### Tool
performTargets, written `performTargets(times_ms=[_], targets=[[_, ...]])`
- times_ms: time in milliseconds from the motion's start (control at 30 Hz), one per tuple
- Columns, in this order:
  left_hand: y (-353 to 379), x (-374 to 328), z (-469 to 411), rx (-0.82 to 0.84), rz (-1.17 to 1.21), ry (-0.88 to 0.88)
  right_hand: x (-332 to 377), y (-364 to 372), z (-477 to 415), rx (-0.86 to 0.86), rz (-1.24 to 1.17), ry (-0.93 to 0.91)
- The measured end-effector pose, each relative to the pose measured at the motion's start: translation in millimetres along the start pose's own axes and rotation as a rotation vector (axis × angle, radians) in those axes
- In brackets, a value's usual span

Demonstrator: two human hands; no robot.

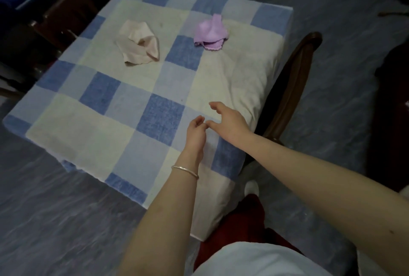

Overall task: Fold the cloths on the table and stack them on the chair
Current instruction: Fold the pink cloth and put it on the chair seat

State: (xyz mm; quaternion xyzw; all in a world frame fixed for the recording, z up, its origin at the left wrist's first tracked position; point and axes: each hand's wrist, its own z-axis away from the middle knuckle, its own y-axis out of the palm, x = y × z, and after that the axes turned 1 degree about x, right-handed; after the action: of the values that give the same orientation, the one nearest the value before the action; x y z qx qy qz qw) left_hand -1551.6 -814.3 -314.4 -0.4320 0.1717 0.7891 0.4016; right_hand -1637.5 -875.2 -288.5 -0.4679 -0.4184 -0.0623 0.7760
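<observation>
Folding looks unstarted. A soft beige cloth (138, 42) at upper left and a lilac cloth (210, 32) at upper centre lie crumpled on the checked bench (88, 120). Near lower centre, the left hand (195, 132), loosely curled, and the right hand (231, 120), relaxed, hold nothing. Next they must reach forward. The dark wooden chair (294, 83) stands at right.

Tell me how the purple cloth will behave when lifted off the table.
The purple cloth lies crumpled in soft folds, so it will probably hang limp and fall open when lifted. It looks thin, so likely very light. Pushed, it would probably bunch on the checked tablecloth rather than slide.
</observation>
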Motion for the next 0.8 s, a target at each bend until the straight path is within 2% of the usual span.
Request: performTargets(times_ms=[467,800], targets=[[35.8,-32.8,-53.8,-0.137,0.104,-0.047,-15.9,-49.6,-75.2,0.105,0.065,-0.028],[61.7,-52.1,-80.5,-0.157,0.158,-0.081,-24.7,-76.8,-114.8,0.155,0.128,-0.061]])
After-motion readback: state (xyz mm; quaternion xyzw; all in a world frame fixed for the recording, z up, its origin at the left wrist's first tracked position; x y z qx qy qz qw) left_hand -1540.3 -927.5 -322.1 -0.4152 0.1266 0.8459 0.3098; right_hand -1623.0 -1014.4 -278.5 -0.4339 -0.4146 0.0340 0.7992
